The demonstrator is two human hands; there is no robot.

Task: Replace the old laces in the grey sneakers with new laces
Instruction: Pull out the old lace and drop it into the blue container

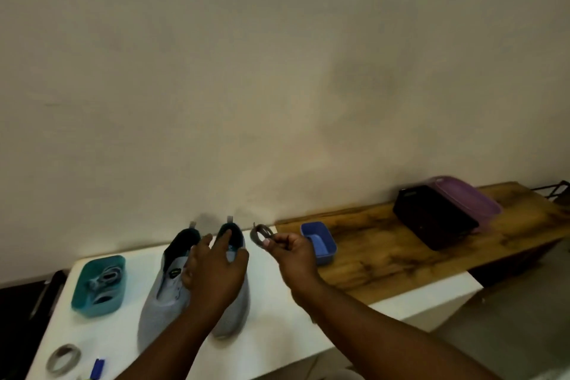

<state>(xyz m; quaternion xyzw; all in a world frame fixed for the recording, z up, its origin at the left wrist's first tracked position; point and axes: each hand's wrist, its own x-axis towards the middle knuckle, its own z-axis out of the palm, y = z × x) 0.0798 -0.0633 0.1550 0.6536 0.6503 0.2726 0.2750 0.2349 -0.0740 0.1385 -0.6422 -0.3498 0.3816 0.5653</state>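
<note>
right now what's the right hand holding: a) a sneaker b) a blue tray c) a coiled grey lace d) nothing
c: the right hand pinches a coiled grey lace in the air, apart from the blue tray beside it, while the left hand rests on the right-side grey sneaker.

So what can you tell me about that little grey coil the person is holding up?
The coiled lace is a flat grey band wound into a small ring with an open middle, one short end sticking up at its top left. It looks like woven fabric. The right hand pinches its lower right edge between thumb and fingertips, holding it in the air, upright and facing the camera, right of the right sneaker. Nothing else touches it.
</note>
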